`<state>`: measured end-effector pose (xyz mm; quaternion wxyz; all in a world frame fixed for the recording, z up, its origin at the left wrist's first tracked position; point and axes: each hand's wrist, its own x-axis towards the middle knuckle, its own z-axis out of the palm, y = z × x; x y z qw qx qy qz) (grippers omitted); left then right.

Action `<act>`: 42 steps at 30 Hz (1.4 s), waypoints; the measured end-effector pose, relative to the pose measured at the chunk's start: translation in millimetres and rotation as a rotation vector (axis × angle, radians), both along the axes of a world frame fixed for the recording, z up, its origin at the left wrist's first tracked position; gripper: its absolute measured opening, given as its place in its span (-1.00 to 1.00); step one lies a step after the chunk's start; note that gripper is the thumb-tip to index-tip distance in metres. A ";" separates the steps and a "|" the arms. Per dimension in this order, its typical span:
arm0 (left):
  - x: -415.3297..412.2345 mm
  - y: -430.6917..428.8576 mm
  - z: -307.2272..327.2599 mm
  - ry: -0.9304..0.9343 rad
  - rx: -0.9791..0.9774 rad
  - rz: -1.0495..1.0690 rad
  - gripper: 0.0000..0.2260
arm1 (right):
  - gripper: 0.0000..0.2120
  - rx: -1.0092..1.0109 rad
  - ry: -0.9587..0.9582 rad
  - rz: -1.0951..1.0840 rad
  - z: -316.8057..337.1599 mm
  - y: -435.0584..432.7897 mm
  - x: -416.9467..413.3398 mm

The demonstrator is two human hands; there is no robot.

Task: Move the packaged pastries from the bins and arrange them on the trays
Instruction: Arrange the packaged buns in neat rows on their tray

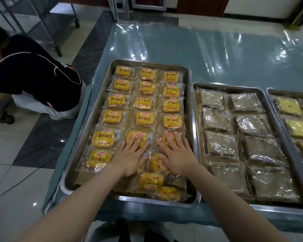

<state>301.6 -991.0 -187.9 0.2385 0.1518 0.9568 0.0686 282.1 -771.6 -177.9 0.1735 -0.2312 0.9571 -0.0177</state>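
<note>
A steel tray [191, 105] in front of me holds several yellow packaged pastries in three neat columns. My left hand [130, 156] lies flat with straight fingers on the middle pastry [134, 136] of the fifth row. My right hand [177, 153] lies flat on the right pastry [165, 137] of that row. Below my hands, three loose pastries sit crooked: one turned sideways [158, 164], one upside down [151, 179] and one [168, 193] at the tray's near edge. No bin is in view.
A second tray [196, 137] to the right holds several brown pastries in clear wrap. A third tray [269, 95] at the far right holds yellow cake slices. The table [217, 58] has glossy plastic film on it. A person [37, 81] crouches on the floor at left.
</note>
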 end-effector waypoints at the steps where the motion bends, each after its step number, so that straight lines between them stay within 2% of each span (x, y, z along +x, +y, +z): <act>1: 0.2 -0.2 -0.5 0.006 0.005 0.003 -0.48 | -0.40 0.019 -0.007 -0.015 -0.2 -0.4 -0.8; 4: 1.6 -1.2 -2.0 0.032 0.019 0.006 -0.47 | -0.38 0.004 0.023 -0.070 2.8 -2.0 0.8; 8: 7.5 0.0 -1.5 0.137 0.062 0.032 -0.47 | -0.39 -0.172 0.156 -0.110 14.7 3.0 18.7; 11: 17.0 2.1 2.8 0.287 0.054 0.024 -0.49 | -0.50 -0.203 0.080 -0.103 23.1 2.1 35.6; 13: 23.6 0.4 7.0 0.351 0.145 0.023 -0.51 | -0.50 -0.202 0.049 -0.142 25.7 -0.8 45.8; 17: 36.9 -14.1 26.3 0.436 0.494 0.157 -0.69 | -0.53 -0.138 0.091 -0.257 30.4 -8.3 57.0; 19: 42.8 -24.0 34.4 0.347 0.574 0.149 -0.68 | -0.57 -0.112 0.098 -0.295 32.3 -12.0 59.5; 23: 57.2 -41.4 43.1 -0.154 0.677 0.106 -0.53 | -0.68 -0.192 0.087 -0.376 36.4 -16.0 60.3; 24: 60.2 -42.2 42.6 -0.223 0.682 0.088 -0.52 | -0.70 -0.213 0.091 -0.391 37.3 -16.8 60.5; 27: 67.1 -35.2 40.0 -0.154 0.725 0.153 -0.64 | -0.76 -0.260 0.108 -0.437 40.5 -21.9 61.6; 30: 67.6 -33.5 44.8 -0.102 0.921 0.446 -0.82 | -0.81 -0.416 0.115 -0.493 47.4 -33.6 61.2; 33: 65.4 -54.4 49.8 -0.076 0.997 0.622 -0.85 | -0.82 -0.585 0.119 -0.515 58.6 -50.5 61.1; 36: 66.4 -86.1 55.6 -0.054 1.075 0.773 -0.88 | -0.83 -0.645 0.076 -0.489 65.8 -73.5 60.6; 38: 71.1 -102.6 58.5 -0.030 1.155 0.843 -0.85 | -0.83 -0.712 -0.030 -0.475 69.4 -93.8 60.6; 41: 82.4 -118.7 59.2 -0.018 1.262 0.891 -0.82 | -0.73 -0.866 -0.325 -0.420 74.2 -126.7 61.1; 42: 86.0 -123.2 58.6 -0.016 1.274 0.898 -0.82 | -0.76 -0.892 -0.394 -0.408 74.2 -135.7 60.8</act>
